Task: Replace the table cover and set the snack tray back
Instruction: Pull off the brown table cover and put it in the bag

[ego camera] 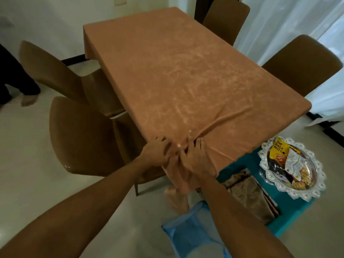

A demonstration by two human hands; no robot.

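A brown velvet table cover (178, 71) lies spread over the whole table, with a crease running from the near corner toward the right edge. My left hand (156, 151) and my right hand (195, 155) both sit at the table's near corner, fingers closed on bunched cover cloth that hangs down below them. The snack tray (314, 190), a clear scalloped dish holding several snack packets, rests on a teal stool (296, 216) to the right, below table height.
Brown chairs stand on both sides: two on the left (80, 138), (52, 67) and two on the right (301, 64), (227, 17). Folded brown cloth (247, 196) lies on the stool. A blue mesh basket (191, 235) sits on the floor near me. Another person's legs (16, 77) are at far left.
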